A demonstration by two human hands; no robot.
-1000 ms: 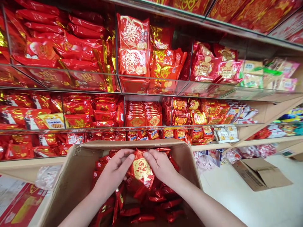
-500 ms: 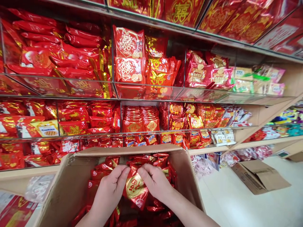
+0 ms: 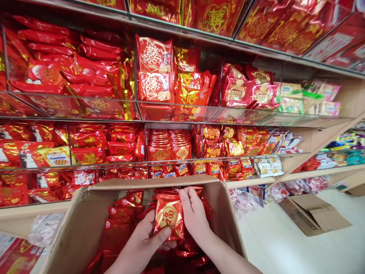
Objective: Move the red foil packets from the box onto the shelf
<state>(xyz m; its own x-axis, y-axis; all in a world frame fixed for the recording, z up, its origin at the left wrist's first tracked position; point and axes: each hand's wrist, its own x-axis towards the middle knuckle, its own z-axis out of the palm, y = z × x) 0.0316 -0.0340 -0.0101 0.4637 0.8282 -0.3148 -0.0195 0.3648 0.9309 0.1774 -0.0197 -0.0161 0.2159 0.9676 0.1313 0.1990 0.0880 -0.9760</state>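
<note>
A red snack packet (image 3: 170, 216) with a round gold emblem is held over the open cardboard box (image 3: 74, 227), its printed face toward me. My left hand (image 3: 148, 238) grips its left and lower edge, thumb across the front and fingers underneath. Along the packet's right edge lies my right hand (image 3: 194, 213), its fingers closed against the upper right corner. Beneath both hands, the box is filled with similar red packets (image 3: 116, 234), several of them hidden by my arms.
Behind the box rises a shelf (image 3: 182, 118) with clear dividers, stocked with red and gold packets. A flattened-looking carton (image 3: 313, 213) lies on the pale floor (image 3: 285, 247) at the right. Clear plastic wrapping (image 3: 45, 228) sits left of the box.
My hands have shifted from pinching the packet's top edge to holding its sides. The left hand has moved down, the right slightly up and right, and the packet now faces me more flatly.
</note>
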